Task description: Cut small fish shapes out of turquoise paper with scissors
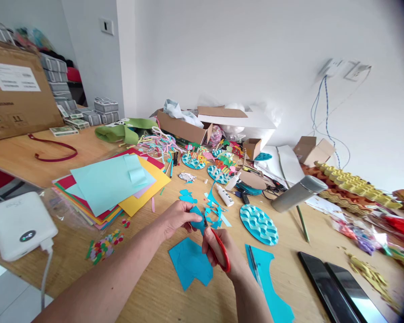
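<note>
craft workspace, indoor: identified by red-handled scissors (226, 256) in use, and by stacked coloured paper (101, 179), glue bottles (225, 196) and egg trays (357, 186) set on a wooden table (148, 278).

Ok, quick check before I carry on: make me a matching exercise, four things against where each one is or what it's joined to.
1. red-handled scissors
2. small blue paper piece
3. pen
4. power bank

A. on the curved-edge blue sheet
B. joined to a white cable
C. in the right hand
D. in the left hand

Pairs: 1-C, 2-D, 3-A, 4-B
</note>
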`<act>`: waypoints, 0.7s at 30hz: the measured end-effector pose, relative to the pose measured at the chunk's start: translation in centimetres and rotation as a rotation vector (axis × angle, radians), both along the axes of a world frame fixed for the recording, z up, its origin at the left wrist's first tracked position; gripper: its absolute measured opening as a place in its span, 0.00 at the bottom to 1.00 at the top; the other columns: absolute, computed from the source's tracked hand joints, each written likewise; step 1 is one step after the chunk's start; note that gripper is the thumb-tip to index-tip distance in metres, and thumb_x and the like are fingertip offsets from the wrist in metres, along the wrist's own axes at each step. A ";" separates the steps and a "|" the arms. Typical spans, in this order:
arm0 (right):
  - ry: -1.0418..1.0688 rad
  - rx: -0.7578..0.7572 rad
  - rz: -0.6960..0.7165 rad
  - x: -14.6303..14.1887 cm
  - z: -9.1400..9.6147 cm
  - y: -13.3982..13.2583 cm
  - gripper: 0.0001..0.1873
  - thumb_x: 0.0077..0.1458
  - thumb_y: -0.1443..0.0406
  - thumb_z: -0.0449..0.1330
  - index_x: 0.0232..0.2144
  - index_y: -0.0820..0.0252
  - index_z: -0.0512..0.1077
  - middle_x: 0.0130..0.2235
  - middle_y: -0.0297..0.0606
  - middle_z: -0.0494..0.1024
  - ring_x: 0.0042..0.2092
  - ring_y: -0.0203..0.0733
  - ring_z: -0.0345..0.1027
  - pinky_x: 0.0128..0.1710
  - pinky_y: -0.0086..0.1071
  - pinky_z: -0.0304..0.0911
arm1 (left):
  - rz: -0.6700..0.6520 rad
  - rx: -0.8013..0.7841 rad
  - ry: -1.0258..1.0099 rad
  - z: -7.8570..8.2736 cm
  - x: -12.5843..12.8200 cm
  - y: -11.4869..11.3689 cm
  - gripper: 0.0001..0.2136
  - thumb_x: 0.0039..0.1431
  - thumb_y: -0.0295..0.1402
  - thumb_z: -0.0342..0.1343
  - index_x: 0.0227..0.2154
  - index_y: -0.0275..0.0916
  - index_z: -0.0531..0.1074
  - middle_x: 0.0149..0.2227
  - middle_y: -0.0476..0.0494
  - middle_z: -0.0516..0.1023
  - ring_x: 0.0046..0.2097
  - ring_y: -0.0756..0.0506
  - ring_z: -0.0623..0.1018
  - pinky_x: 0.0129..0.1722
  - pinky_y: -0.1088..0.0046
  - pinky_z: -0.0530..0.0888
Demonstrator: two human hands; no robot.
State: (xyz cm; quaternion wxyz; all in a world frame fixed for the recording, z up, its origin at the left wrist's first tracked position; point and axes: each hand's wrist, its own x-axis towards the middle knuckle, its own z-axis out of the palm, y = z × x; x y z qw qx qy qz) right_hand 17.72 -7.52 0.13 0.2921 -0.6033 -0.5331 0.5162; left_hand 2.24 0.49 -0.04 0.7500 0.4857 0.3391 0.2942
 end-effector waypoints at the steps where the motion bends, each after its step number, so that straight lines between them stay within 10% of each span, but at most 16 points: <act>1: 0.003 -0.002 -0.004 0.0 0.0 0.0 0.38 0.47 0.33 0.48 0.16 0.62 0.66 0.11 0.32 0.63 0.13 0.29 0.53 0.14 0.25 0.45 | -0.001 -0.002 -0.001 0.0 0.0 0.0 0.11 0.38 0.36 0.62 0.22 0.34 0.70 0.21 0.49 0.74 0.21 0.53 0.69 0.23 0.76 0.64; 21: 0.022 -0.013 -0.033 0.0 0.0 0.1 0.38 0.46 0.33 0.49 0.16 0.62 0.66 0.10 0.31 0.62 0.13 0.28 0.51 0.15 0.25 0.45 | 0.042 -0.027 -0.056 -0.5 0.2 0.2 0.10 0.39 0.34 0.63 0.23 0.34 0.70 0.21 0.49 0.74 0.21 0.53 0.70 0.23 0.77 0.66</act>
